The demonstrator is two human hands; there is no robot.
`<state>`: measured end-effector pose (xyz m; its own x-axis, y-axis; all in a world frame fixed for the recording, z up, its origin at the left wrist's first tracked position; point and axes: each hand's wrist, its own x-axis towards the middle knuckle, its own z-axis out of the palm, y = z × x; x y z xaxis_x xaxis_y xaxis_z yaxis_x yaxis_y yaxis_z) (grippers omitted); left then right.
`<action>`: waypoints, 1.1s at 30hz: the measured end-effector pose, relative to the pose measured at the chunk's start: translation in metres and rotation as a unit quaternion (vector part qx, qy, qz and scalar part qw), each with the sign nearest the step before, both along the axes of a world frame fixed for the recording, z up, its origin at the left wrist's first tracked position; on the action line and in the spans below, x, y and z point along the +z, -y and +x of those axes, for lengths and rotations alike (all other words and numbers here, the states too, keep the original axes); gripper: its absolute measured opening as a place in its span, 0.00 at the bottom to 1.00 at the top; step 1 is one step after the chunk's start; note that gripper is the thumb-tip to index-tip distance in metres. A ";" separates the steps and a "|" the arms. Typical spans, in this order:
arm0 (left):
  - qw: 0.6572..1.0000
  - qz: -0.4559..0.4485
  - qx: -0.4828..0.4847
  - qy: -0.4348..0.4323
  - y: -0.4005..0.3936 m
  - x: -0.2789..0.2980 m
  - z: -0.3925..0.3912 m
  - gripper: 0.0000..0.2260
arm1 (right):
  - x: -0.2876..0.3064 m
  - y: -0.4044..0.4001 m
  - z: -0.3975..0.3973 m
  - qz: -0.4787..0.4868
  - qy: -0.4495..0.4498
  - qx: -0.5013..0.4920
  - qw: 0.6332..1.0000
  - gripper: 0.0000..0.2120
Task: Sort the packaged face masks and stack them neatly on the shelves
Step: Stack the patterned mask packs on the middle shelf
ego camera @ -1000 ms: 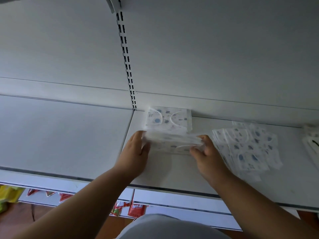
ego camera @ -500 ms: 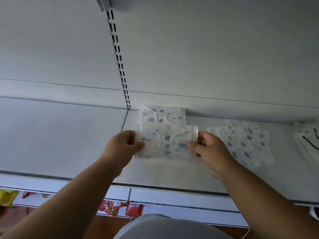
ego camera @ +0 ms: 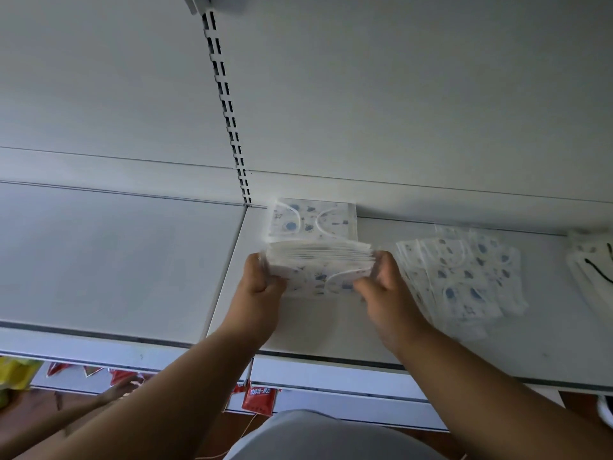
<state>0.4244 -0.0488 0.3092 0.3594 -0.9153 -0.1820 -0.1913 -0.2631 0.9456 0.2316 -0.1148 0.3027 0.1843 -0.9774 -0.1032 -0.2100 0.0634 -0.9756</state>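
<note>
Plastic-wrapped mask bundle [ego camera: 318, 263] sits between left hand [ego camera: 262, 287] and right hand [ego camera: 384, 287], both clamped on its ends above the shelf [ego camera: 331, 330].

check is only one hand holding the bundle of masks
No, the left hand and the right hand grip opposite ends of the bundle of masks.

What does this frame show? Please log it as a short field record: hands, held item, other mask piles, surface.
left hand: grips the left end of the held bundle
right hand: grips its right end
held bundle: packaged blue-print masks, edges facing the camera
back stack: same print, by the back panel, behind the bundle
loose pile: same print, fanned out to the right
far-right masks: white with black ear loops, partly cut off
surface: white shelf
</note>
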 end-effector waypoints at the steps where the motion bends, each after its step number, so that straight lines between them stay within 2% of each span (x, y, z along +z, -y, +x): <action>1: 1.000 0.000 -0.005 0.026 -0.001 -0.001 0.000 0.12 | -0.001 -0.002 -0.001 -0.018 -0.011 -0.014 1.000 0.13; 7: 0.975 -0.016 -0.073 0.210 -0.008 -0.010 0.021 0.05 | -0.012 -0.010 -0.021 -0.121 -0.130 0.012 0.984 0.11; 9: 0.967 -0.026 -0.074 0.241 -0.007 -0.011 0.027 0.02 | -0.014 -0.010 -0.025 -0.136 -0.147 0.019 0.980 0.09; 12: 0.971 -0.028 -0.047 0.232 0.002 -0.005 0.035 0.09 | -0.008 -0.004 -0.027 -0.139 -0.160 0.004 0.977 0.07; 16: 0.984 -0.012 0.050 0.168 0.038 0.015 0.043 0.04 | 0.012 0.032 -0.013 -0.140 -0.192 -0.045 0.970 0.08; 18: 0.986 -0.006 0.079 0.144 0.065 0.026 0.047 0.09 | 0.021 0.060 -0.001 -0.108 -0.186 -0.091 0.972 0.08; 21: 0.979 0.017 0.054 0.197 0.099 0.034 0.051 0.08 | 0.029 0.096 0.016 -0.089 -0.192 -0.122 0.970 0.12; 24: 0.959 0.055 0.021 0.276 0.118 0.029 0.054 0.03 | 0.029 0.114 0.028 -0.105 -0.286 -0.076 0.950 0.05; 27: 0.952 0.057 0.005 0.302 0.121 0.018 0.055 0.07 | 0.024 0.116 0.036 -0.103 -0.325 -0.067 0.938 0.05; 30: 0.967 0.023 -0.018 0.252 0.108 0.006 0.055 0.18 | 0.015 0.108 0.036 -0.109 -0.301 -0.084 0.944 0.08; 33: 0.955 0.015 -0.109 0.274 0.094 -0.006 0.055 0.31 | 0.005 0.089 0.033 -0.114 -0.276 -0.041 0.953 0.18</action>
